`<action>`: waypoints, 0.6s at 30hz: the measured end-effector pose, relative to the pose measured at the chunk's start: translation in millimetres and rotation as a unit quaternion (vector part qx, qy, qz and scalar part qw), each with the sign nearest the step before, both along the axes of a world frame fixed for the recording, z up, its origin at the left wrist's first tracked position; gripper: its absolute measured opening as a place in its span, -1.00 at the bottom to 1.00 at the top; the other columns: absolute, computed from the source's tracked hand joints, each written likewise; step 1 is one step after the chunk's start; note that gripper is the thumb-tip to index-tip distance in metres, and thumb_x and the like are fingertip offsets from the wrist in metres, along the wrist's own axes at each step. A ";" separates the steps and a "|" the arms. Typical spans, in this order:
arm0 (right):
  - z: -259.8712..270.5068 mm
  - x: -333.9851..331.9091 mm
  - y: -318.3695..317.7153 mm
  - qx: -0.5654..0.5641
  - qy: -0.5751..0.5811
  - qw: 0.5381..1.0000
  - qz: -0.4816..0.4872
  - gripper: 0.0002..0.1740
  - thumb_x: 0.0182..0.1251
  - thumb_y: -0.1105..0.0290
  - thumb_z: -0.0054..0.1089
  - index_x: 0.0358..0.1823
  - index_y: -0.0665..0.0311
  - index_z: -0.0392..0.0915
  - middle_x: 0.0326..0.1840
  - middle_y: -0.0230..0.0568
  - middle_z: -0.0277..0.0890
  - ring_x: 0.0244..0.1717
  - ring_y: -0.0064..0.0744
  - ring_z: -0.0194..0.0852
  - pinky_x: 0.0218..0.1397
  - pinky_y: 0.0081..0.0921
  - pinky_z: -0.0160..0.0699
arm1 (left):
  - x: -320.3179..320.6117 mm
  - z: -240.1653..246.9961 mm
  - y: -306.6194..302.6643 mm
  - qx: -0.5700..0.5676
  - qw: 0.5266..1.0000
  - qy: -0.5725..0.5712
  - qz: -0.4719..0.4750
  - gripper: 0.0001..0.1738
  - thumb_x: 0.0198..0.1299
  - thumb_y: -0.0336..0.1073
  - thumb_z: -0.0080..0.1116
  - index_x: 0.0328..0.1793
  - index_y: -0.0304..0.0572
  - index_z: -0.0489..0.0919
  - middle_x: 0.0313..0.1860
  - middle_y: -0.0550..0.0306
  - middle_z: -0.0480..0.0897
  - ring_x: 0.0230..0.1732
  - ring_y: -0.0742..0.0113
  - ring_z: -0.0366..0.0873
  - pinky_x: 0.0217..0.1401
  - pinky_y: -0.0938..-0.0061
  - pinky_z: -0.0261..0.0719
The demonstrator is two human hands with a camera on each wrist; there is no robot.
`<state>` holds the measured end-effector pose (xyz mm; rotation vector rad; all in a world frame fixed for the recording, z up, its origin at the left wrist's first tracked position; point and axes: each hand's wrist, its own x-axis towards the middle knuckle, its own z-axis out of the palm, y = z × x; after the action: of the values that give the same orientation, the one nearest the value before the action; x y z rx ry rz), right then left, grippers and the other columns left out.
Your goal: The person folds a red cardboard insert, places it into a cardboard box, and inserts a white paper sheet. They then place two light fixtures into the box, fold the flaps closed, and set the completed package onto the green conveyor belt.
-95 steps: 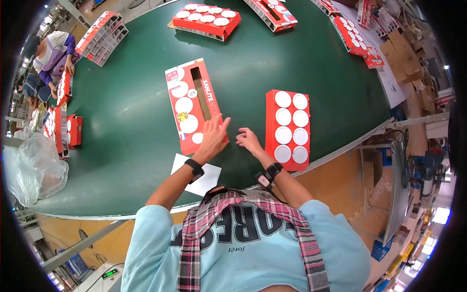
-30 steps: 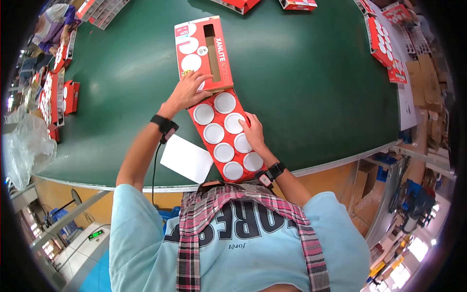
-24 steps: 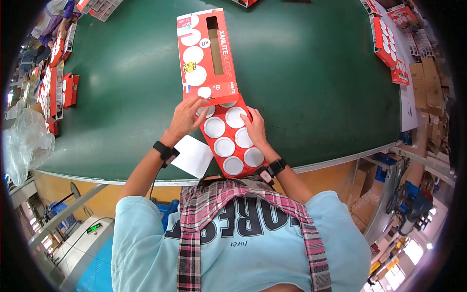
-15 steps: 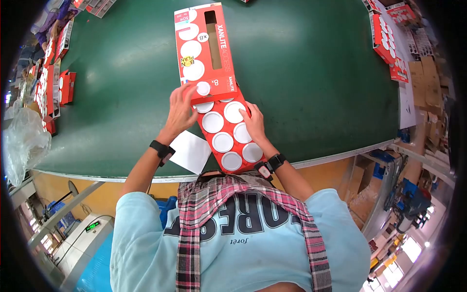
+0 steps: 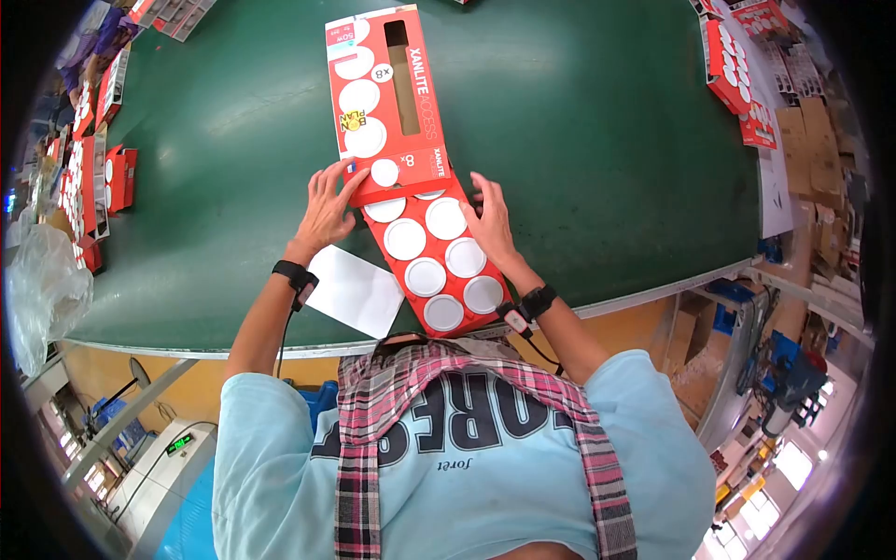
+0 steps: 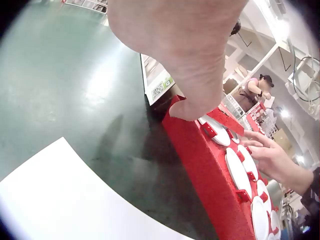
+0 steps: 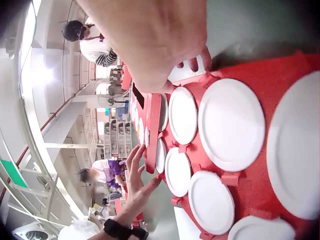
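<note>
A red printed carton [image 5: 373,103], marked XANLITE with a long cut-out window, lies on the green table. Under its near end flap [image 5: 401,177] sits the far end of a red tray [image 5: 434,257] holding two rows of white round discs. My left hand [image 5: 327,210] is at the carton's near left corner, fingers spread along its side and thumb at the flap. In the left wrist view the thumb meets the red cardboard. My right hand [image 5: 490,224] stands at the tray's right edge, thumb by a disc [image 7: 182,115], the other fingers lifted and spread.
A white sheet [image 5: 355,289] lies left of the tray. Other red cartons [image 5: 112,177] stand at the left near a clear plastic bag [image 5: 47,289], and more trays [image 5: 728,70] lie at the right. A person [image 7: 100,175] works across the table.
The tray, first lying separately at the right, now sits under the carton's end flap. Just now the left hand shifted to the carton's corner, and the right fingers lifted off the tray's edge.
</note>
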<state>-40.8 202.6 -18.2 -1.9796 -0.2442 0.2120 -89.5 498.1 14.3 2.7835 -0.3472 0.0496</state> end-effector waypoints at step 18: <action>6.5 99.0 52.9 -0.033 -0.025 0.997 0.063 -0.59 0.28 0.19 0.18 0.08 0.14 0.33 -0.22 -0.12 0.35 -0.32 -0.22 0.46 -0.20 -0.29 0.46 | 50.9 -18.1 -0.5 -0.337 0.909 -0.046 0.240 -0.61 0.22 -0.40 0.11 0.19 -0.18 0.41 -0.15 -0.04 0.48 -0.25 0.09 0.47 -0.10 0.29 0.49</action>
<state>58.2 255.5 -11.7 -2.0390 -0.4000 0.2538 -38.7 497.6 -3.7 2.1098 0.2991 0.3486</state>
